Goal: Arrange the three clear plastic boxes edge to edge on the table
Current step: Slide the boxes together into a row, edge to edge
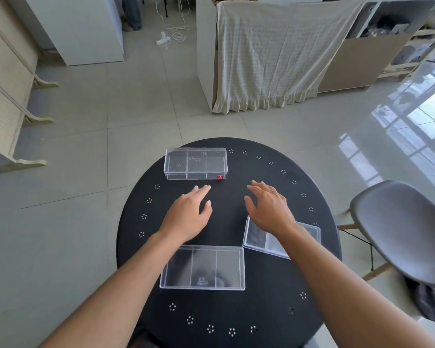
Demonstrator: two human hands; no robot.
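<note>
- Clear plastic is what I'm dealing with here: three shallow divided boxes on a round black surface (pixel 274 285) dotted with small white flower marks.
- Far box (pixel 196 163) sits at the far left edge, seemingly lidded, with a red label at its near right corner.
- Near box (pixel 203 268) lies by the near edge, squared to me, partly under my left forearm.
- Right box (pixel 269 241) lies skewed toward the right edge, its corner just beside the near box, half hidden by my right wrist.
- My left hand (pixel 187 216) hovers mid-surface, grip wide and empty; my right hand (pixel 270 207) hovers likewise, fingers spread, holding nothing.
- I judge these boxes light, stiff and slick, so they should slide easily on the surface; thin walls could crack if squeezed.
- I'd take each one by its two short ends, or push flat on top, and bring the long edges together.
- Around the room: pale tiled floor, white cabinets at left, a cloth-draped unit ahead, a grey chair (pixel 399 229) close at right.
</note>
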